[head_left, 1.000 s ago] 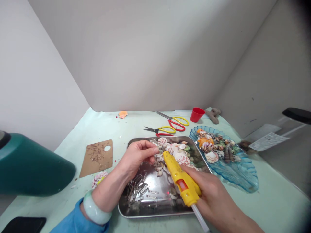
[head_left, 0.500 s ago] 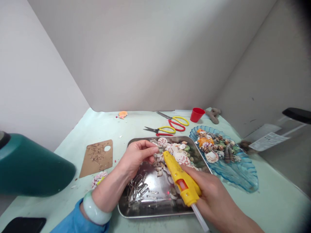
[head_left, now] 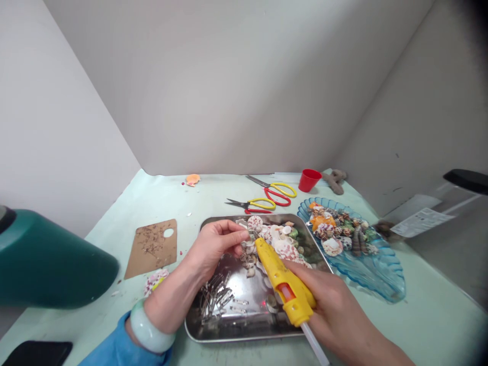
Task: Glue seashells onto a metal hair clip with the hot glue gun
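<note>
My left hand (head_left: 213, 246) hovers over the steel tray (head_left: 229, 333), fingers pinched on a small thing at its fingertips that I cannot make out clearly. My right hand (head_left: 335, 310) grips a yellow glue gun (head_left: 284, 282), whose nozzle points at those fingertips, almost touching them. A glue stick (head_left: 314, 343) sticks out of the gun's rear. Inside the tray lie a pile of seashells (head_left: 278, 241) at the far side and several metal hair clips (head_left: 219, 300) at the near left.
A blue glass dish (head_left: 381, 277) holding shells stands right of the tray. Two scissors (head_left: 267, 195), a red cup (head_left: 308, 179) and an orange shell (head_left: 192, 179) lie behind. A brown card (head_left: 152, 246), a dark green object (head_left: 46, 262) and a black phone (head_left: 36, 352) are at the left.
The glue gun has shifted very slightly toward my left fingertips. Otherwise nothing has visibly moved.
</note>
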The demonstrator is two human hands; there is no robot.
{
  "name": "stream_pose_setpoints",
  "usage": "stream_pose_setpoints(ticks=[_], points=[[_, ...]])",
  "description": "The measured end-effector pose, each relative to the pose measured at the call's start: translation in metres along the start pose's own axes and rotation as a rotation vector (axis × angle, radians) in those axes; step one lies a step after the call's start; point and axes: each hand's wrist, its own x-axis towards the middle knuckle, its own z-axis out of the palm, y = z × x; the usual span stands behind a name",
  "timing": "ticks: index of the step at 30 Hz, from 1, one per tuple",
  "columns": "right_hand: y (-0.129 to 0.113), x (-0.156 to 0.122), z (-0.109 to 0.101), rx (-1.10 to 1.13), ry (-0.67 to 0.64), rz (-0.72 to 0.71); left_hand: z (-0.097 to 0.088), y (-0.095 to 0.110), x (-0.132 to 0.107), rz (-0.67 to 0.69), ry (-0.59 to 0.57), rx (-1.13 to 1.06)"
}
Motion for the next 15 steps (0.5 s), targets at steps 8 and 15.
stream_pose_setpoints(ticks=[8, 15], points=[[-0.002, 0.001, -0.001, -0.012, 0.010, 0.006, 0.000, 0.000, -0.002, 0.001, -0.004, -0.002], [-0.012, 0.009, -0.009, 0.033, -0.015, 0.068, 0.001, 0.000, -0.001, 0.002, -0.006, -0.002]])
